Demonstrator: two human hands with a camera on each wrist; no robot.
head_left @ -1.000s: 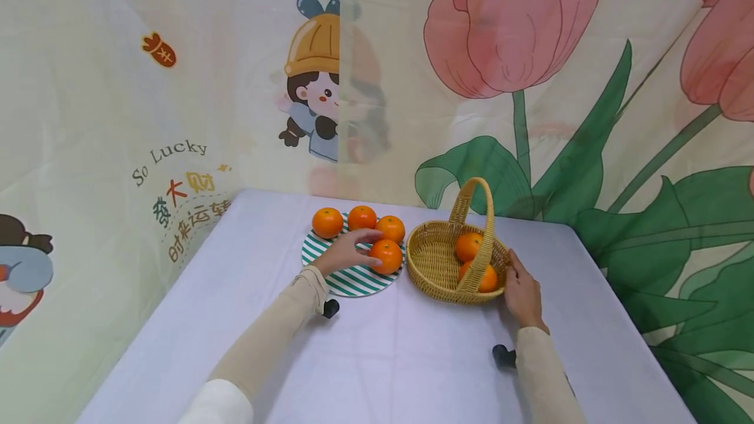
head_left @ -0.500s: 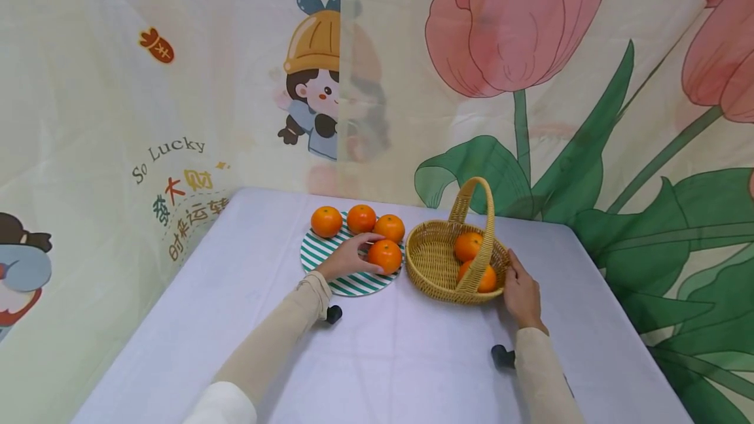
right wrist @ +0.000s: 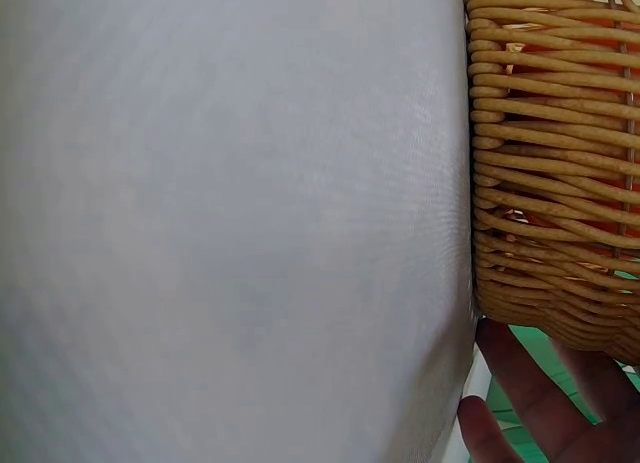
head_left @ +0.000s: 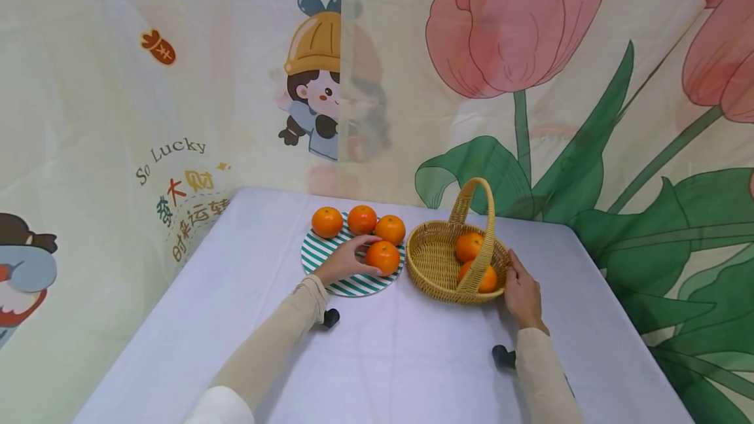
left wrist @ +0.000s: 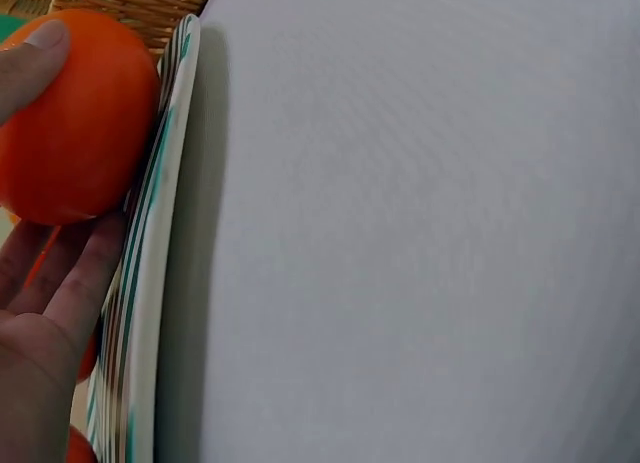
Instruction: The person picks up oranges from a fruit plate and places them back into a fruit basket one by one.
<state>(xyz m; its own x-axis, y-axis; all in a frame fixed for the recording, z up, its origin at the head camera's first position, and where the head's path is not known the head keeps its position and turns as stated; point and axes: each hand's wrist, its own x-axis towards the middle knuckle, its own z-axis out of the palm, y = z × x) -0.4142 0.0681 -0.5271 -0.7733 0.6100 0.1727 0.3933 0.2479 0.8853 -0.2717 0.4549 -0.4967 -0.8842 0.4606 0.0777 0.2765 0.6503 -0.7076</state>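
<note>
At the centre of the head view, the left hand (head_left: 344, 259) has its grip curled round an orange (head_left: 383, 257) lying on the striped plate (head_left: 352, 284), three more oranges (head_left: 361, 220) behind it. Right of it, the right hand (head_left: 521, 293) rests straight-fingered against the basket (head_left: 434, 265), which holds two oranges on the tabletop (head_left: 377, 358)

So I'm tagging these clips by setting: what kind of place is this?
Probably a staged indoor recording corner, not a real kitchen: printed cartoon-and-tulip backdrop sheets wall in a table under a plain pale cloth, bearing only a striped plate of oranges and a wicker basket.
</note>
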